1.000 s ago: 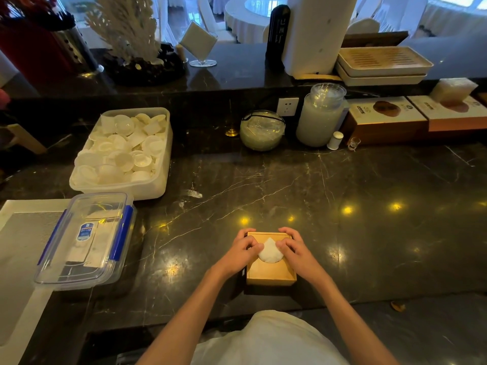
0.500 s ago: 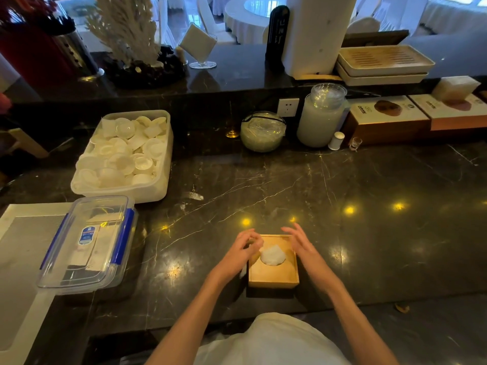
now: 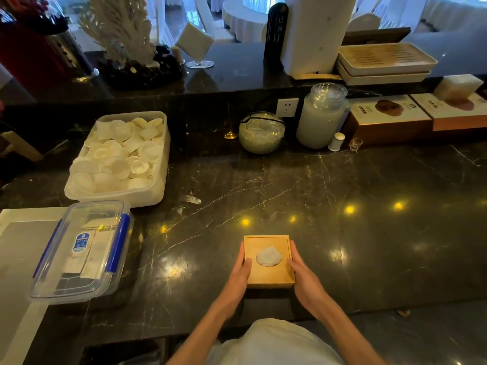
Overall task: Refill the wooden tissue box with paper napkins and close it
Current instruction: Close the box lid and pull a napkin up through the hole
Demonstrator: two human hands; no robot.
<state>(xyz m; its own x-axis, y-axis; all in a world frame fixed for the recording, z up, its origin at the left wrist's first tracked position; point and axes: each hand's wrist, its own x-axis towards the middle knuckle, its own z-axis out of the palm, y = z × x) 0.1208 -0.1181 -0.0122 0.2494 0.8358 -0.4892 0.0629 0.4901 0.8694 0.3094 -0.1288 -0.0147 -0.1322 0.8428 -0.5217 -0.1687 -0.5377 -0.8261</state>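
The square wooden tissue box (image 3: 271, 276) stands on the dark marble counter near its front edge, lid on. A white paper napkin (image 3: 268, 256) pokes up through the round hole in the lid. My left hand (image 3: 241, 272) presses flat against the box's left side, thumb resting on the lid's edge. Against the right side lies my right hand (image 3: 300, 272), fingers along the wall. Both hands clasp the box between them.
A clear lidded container with blue clips (image 3: 81, 251) sits left on a white tray (image 3: 15, 259). Behind it is a white tub of small dishes (image 3: 121, 159). A glass bowl (image 3: 261, 133), a glass jar (image 3: 321, 115) and cardboard boxes (image 3: 387, 119) line the back wall.
Both hands left the napkin in the lid's hole, lifted briefly, then came down onto the box's left and right sides. The box sits squarer to me.
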